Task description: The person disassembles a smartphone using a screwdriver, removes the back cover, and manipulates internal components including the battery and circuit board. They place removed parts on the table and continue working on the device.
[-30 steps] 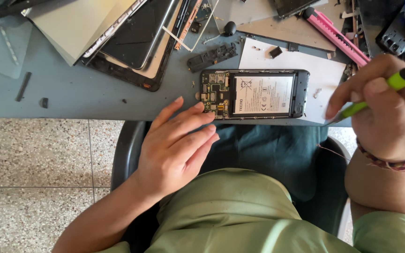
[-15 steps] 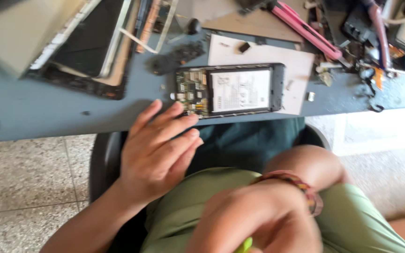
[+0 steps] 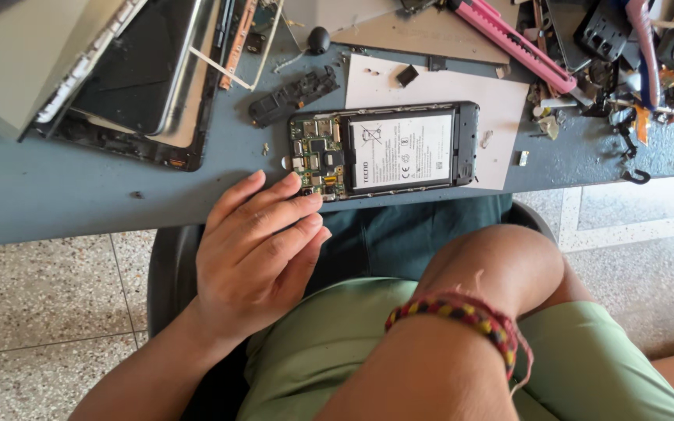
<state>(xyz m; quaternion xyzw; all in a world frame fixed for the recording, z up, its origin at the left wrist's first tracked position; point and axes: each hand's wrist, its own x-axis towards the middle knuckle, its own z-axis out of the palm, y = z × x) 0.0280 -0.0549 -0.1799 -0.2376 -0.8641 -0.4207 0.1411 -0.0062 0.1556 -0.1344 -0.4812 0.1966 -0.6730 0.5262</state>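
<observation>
The blue-grey counter (image 3: 79,195) carries an opened phone (image 3: 384,150), back cover off, lying flat on a white sheet of paper (image 3: 501,101) at the near edge. The left hand (image 3: 255,249) rests open, grip apart, fingertips touching the phone's circuit-board end. The right hand is out of view; only its wrist with a braided bracelet (image 3: 462,316) shows.

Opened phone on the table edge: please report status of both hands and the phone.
Left hand empty, fingers at opened phone corner. Right forearm low, its hand out of view. Phone flat on white sheet, battery exposed. Nothing covering it.
</observation>
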